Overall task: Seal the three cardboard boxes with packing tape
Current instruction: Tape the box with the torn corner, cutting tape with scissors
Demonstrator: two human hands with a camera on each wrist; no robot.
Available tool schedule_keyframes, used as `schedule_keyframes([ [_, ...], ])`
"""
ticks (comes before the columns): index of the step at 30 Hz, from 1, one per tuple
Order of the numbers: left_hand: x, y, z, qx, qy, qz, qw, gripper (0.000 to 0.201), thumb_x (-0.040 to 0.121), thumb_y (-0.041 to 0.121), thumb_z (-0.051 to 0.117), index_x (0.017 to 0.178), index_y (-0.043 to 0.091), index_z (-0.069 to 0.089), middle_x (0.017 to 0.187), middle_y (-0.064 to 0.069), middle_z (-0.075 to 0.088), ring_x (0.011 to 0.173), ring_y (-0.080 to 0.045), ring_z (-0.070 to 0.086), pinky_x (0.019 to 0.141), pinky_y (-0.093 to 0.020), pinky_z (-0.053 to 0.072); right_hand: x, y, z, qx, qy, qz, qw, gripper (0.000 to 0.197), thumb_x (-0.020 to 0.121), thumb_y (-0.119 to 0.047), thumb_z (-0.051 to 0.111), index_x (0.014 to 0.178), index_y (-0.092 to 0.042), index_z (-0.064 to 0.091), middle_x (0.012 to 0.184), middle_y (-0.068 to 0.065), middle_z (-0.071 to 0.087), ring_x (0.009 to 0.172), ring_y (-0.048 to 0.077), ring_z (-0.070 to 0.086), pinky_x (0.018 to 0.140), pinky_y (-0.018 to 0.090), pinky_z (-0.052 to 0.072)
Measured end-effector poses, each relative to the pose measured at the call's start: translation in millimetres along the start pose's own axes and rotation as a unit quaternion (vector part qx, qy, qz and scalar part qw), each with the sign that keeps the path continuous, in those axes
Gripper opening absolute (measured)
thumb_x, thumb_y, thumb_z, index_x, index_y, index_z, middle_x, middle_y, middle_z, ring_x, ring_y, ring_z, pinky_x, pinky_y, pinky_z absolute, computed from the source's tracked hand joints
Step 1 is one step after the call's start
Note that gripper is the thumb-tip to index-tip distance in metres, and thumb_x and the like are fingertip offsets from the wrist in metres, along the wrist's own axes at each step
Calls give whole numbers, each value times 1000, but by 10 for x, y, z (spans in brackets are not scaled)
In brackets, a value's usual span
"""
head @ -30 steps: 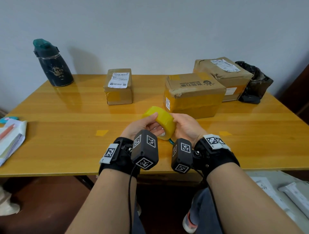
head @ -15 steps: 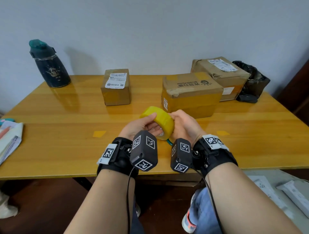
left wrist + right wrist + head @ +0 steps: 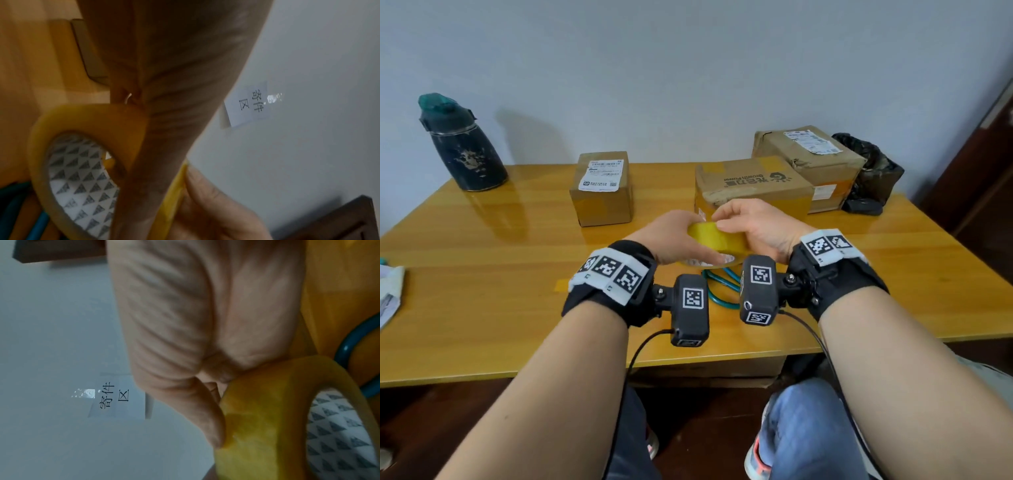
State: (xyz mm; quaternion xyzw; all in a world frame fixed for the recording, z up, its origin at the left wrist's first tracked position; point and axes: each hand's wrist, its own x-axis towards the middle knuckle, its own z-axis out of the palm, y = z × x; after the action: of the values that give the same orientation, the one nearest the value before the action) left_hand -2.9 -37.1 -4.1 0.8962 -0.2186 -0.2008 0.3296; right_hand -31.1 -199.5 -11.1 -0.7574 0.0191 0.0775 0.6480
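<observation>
A yellow roll of packing tape (image 3: 717,241) is held between both hands above the table's front middle. My left hand (image 3: 674,236) grips its left side, thumb over the core. My right hand (image 3: 751,222) grips the right side, its fingertips pressing on the roll's top face. The roll (image 3: 88,146) shows a white core with grey triangles; in the right wrist view my thumb lies on the tape (image 3: 267,410). Three cardboard boxes stand beyond: a small box (image 3: 602,188) at left, a middle box (image 3: 753,185), and a larger box (image 3: 808,154) at back right.
A dark flask (image 3: 460,144) stands at the table's back left. A black bag (image 3: 873,171) sits behind the right box. Blue-handled scissors (image 3: 722,286) lie under my hands. Papers (image 3: 388,294) lie at the left edge. The wooden table (image 3: 482,274) ends just before my wrists.
Both hands lifted the tape roll and turned it flatter, moving it slightly forward toward the middle box. My left wrist rolled over. The scissors beneath are now uncovered.
</observation>
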Motion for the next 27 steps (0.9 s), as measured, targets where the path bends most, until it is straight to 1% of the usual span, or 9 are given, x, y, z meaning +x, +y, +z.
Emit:
schedule_keyframes([
  [2, 53, 77, 54, 27, -4, -5, 1000, 62, 61, 53, 83, 107, 14, 68, 101, -2, 71, 94, -18, 66, 90, -41, 53, -47, -15, -71, -10, 27, -27, 999, 17, 89, 5, 56, 91, -12, 59, 90, 3, 56, 86, 15, 55, 82, 30, 48],
  [5, 149, 103, 198, 4, 24, -23, 999, 103, 41, 70, 74, 124, 12, 60, 123, -6, 64, 110, -20, 62, 95, -41, 51, -101, 31, -221, -4, 108, -61, 992, 12, 88, -4, 62, 91, -15, 62, 94, 2, 60, 95, 17, 56, 96, 37, 47],
  [6, 172, 124, 245, 1, 28, -22, 999, 106, 40, 70, 73, 126, 11, 59, 126, -7, 63, 113, -22, 60, 96, -41, 50, -128, 49, -276, -28, 132, -62, 989, 9, 87, -8, 65, 89, -17, 64, 94, 1, 62, 96, 17, 58, 98, 39, 48],
  [8, 219, 147, 328, -8, 34, -26, 999, 101, 43, 66, 74, 125, 9, 59, 125, -9, 63, 113, -24, 60, 95, -41, 51, -191, 91, -367, -86, 139, -44, 986, 5, 84, -14, 70, 86, -18, 69, 94, 0, 68, 98, 18, 62, 96, 39, 51],
  [11, 259, 218, 417, -34, 39, -39, 998, 106, 37, 65, 72, 125, 8, 59, 123, -9, 64, 111, -24, 61, 93, -41, 52, -301, 131, -450, -136, 119, -10, 983, 6, 81, -19, 74, 87, -17, 74, 92, -3, 72, 96, 14, 66, 93, 32, 51],
  [15, 331, 294, 504, -37, 35, -48, 998, 88, 57, 54, 78, 127, 4, 57, 124, -12, 63, 111, -25, 61, 84, -34, 53, -370, 144, -569, -189, 139, -4, 972, 19, 76, -21, 79, 94, -16, 76, 96, -5, 72, 94, 3, 62, 90, 25, 44],
  [19, 378, 345, 579, -36, 44, -49, 997, 73, 68, 44, 79, 123, 2, 59, 118, -12, 66, 103, -24, 64, 76, -34, 52, -373, 166, -627, -241, 153, -14, 958, 19, 75, -15, 79, 93, -11, 77, 98, -1, 72, 94, 7, 64, 89, 26, 46],
  [23, 398, 368, 643, -13, 59, -42, 997, 90, 78, 39, 76, 147, 2, 31, 138, -10, 51, 101, -14, 48, 80, -26, 41, -342, 212, -654, -263, 156, -14, 952, 9, 76, -12, 78, 84, -5, 77, 94, 0, 74, 93, 10, 67, 94, 36, 51],
  [27, 411, 384, 641, -5, 58, -43, 997, 90, 79, 38, 75, 147, 2, 29, 132, -11, 55, 95, -11, 45, 79, -26, 42, -313, 194, -648, -311, 153, -30, 938, 7, 79, -12, 75, 82, -6, 78, 92, 1, 74, 89, 8, 66, 87, 29, 52],
])
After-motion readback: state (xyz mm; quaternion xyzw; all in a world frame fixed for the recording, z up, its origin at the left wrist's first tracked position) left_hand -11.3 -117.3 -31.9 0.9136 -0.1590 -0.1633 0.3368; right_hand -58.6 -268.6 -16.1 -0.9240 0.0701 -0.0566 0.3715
